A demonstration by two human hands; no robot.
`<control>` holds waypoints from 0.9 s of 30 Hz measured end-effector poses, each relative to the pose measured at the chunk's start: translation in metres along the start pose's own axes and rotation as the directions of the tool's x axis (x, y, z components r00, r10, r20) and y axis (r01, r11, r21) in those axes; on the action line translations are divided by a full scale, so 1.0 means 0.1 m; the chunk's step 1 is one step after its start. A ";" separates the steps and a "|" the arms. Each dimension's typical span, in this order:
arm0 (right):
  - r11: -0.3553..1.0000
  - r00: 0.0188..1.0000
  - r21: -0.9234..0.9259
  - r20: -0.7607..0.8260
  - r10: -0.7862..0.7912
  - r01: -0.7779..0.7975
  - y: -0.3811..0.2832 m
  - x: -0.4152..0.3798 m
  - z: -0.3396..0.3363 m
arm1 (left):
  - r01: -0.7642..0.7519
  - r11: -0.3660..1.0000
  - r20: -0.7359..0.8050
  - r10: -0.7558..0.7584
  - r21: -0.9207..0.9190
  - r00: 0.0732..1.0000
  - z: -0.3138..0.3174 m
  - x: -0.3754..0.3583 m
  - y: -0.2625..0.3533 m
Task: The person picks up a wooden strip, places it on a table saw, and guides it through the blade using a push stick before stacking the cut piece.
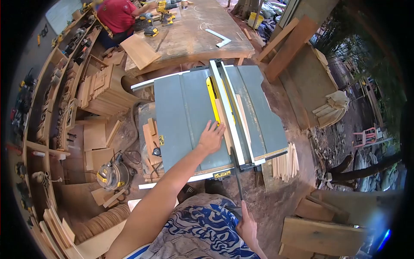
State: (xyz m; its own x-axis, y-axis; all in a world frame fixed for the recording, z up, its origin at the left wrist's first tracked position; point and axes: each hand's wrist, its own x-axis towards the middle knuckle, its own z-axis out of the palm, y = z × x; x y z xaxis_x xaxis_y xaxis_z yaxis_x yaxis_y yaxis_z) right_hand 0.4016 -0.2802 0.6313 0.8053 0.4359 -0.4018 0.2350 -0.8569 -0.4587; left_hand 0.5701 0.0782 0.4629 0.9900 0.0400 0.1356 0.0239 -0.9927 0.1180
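A table saw with a grey top (171, 116) stands before me, its yellow blade insert (211, 95) beside the white rip fence (229, 112). Along the fence's left side lies a narrow wooden strip (225, 131). My left hand (211, 137) rests on the saw top with its fingers spread, fingertips against the strip's left edge. Low in the view, my right hand (247, 226) is closed round the lower end of a long dark push stick (238, 183). The stick's far tip meets the strip's near end. Another thin wooden strip (244, 116) lies right of the fence.
Beyond the saw is a wooden workbench (189, 39) with cordless drills (166, 8) and a white square (221, 39). A person in a red shirt (116, 15) is at its left. Cut strips (285, 164) stand at the saw's right; a vacuum (114, 175) is at left.
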 end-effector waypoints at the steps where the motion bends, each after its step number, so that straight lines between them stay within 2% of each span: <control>1: 1.000 1.000 0.004 -0.003 0.009 -0.009 -0.04 0.07 0.03 | 0.000 1.000 -0.001 0.000 -0.008 1.000 0.01 0.03 -0.03; 3: 0.997 0.999 0.077 -0.047 -0.018 0.022 -0.11 0.28 0.01 | -0.010 1.000 -0.016 0.009 -0.015 1.000 0.02 0.10 -0.10; 13: 0.996 1.000 0.083 0.004 0.025 -0.026 -0.54 1.12 -0.07 | -0.004 1.000 -0.063 0.005 0.018 0.998 0.03 0.66 -0.70; 17: 0.994 0.999 0.099 -0.012 -0.048 0.049 -0.65 1.57 -0.11 | 0.013 0.999 -0.090 -0.009 0.038 0.996 0.11 1.00 -1.04; 20: 0.995 0.999 0.087 -0.007 -0.049 0.049 -0.84 1.90 -0.17 | 0.051 0.998 -0.077 -0.047 0.047 0.996 0.14 1.26 -1.30; 22: 0.983 0.995 0.155 0.003 -0.098 0.097 -0.92 2.14 -0.22 | 0.100 0.995 -0.075 -0.102 -0.026 0.992 0.17 1.43 -1.47; 24: 0.986 0.997 0.160 0.051 -0.065 0.056 -0.98 2.33 -0.22 | 0.123 0.992 -0.089 -0.126 -0.035 0.988 0.23 1.57 -1.59; 26: 0.976 0.989 0.158 -0.048 -0.142 0.148 -1.02 2.59 -0.18 | 0.144 0.989 -0.109 -0.148 -0.039 0.983 0.29 1.76 -1.75; 27: 0.980 0.993 0.161 -0.012 -0.118 0.118 -1.08 2.71 -0.22 | 0.204 0.977 -0.102 -0.209 -0.058 0.972 0.32 1.86 -1.83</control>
State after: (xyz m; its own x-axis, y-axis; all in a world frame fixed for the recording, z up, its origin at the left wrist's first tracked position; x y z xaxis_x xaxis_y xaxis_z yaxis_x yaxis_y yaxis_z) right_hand 0.6066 -0.0753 0.5889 0.7782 0.5309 -0.3356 0.2379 -0.7437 -0.6247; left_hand 0.7544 0.2634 0.4353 0.9435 0.2582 0.2079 0.2173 -0.9553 0.2003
